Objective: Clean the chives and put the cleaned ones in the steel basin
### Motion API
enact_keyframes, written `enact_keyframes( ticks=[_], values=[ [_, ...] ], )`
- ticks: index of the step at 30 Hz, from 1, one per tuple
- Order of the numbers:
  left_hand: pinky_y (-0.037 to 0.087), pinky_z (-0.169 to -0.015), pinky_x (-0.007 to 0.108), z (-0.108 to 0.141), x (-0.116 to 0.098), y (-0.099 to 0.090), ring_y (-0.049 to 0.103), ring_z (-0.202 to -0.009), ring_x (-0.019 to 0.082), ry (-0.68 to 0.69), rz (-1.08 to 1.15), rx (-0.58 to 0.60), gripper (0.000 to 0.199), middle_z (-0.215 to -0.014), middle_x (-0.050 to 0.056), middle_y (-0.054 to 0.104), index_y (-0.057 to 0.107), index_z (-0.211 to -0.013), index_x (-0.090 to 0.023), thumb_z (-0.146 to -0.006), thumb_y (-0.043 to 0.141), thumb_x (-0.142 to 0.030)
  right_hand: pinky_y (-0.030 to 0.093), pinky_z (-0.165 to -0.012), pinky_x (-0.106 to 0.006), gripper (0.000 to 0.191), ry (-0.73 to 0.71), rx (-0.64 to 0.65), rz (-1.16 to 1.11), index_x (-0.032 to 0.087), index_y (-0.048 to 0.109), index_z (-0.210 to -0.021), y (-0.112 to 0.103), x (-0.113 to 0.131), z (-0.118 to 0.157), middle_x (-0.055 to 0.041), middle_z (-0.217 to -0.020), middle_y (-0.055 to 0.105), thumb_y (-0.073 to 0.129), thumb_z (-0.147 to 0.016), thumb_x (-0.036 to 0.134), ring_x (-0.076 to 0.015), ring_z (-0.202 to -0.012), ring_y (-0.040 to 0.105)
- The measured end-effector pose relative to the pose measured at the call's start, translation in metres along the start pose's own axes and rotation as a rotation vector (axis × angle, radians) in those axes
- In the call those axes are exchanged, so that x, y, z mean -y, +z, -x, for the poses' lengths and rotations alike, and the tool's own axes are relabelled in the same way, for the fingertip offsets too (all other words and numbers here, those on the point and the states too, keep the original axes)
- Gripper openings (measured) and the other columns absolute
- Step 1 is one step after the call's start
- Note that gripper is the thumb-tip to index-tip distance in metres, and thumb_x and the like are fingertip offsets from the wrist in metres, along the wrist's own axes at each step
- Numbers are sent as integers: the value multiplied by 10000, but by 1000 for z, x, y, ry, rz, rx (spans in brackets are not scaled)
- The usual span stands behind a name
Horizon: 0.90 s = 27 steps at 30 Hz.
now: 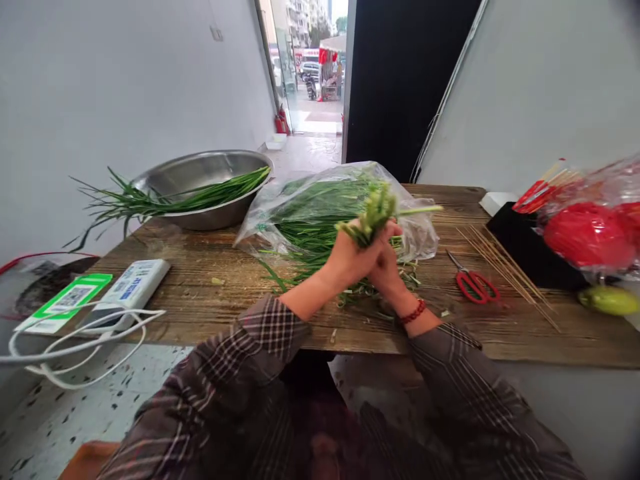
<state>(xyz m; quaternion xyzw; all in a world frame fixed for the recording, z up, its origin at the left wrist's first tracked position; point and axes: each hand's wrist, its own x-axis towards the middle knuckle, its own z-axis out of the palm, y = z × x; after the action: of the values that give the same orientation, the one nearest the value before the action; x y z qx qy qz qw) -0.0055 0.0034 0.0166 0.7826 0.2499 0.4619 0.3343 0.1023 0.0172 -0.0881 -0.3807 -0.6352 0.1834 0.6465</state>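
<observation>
My left hand (350, 257) is closed around a bunch of garlic chives (376, 210), pale cut ends pointing up and slightly blurred. One stalk juts out to the right. Pressed against it is my right hand (389, 270), wearing a red bead bracelet; its fingers are curled, and what they grip is hidden. Behind and below both hands, more chives (313, 220) lie in a clear plastic bag (260, 217) on the wooden table (200, 303). Loose trimmings (357, 290) are scattered under my hands.
At the back left, a steel basin (210, 217) holds long chives overhanging its rim. Red-handled scissors (476, 285) and thin wooden sticks (505, 267) lie right, beside a black box (530, 253) and red plastic-wrapped items (590, 230). A white power strip (133, 287) with cables lies left.
</observation>
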Motion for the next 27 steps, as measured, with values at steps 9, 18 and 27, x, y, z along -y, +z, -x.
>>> enact_keyframes(
  ticks=[9,18,27],
  values=[
    [565,-885,350,-40,-22,-91,694,-878,164,-147,424,-437,348,-715,16,663,553,-710,-211,-902,560,-501,472,-818,-390,190,134,9,350,212,545,-1002,-8,-8,-13,-81,-920,667,461,-834,240,-246,-875,611],
    [572,-859,377,-52,-32,-168,679,-931,187,-43,355,-552,339,-721,26,632,494,-678,-238,-865,564,-511,409,-1078,-478,647,85,266,263,204,519,-1311,-23,-18,-17,-126,-1325,592,726,-723,377,-281,-1223,557],
    [500,-614,291,-75,-19,-146,593,-645,149,13,-117,-493,282,-582,-8,546,525,-699,-224,-879,582,-434,234,-1199,-528,896,118,201,109,311,267,-1522,-42,12,-26,-78,-1564,369,709,-771,520,-277,-1459,319]
  ],
)
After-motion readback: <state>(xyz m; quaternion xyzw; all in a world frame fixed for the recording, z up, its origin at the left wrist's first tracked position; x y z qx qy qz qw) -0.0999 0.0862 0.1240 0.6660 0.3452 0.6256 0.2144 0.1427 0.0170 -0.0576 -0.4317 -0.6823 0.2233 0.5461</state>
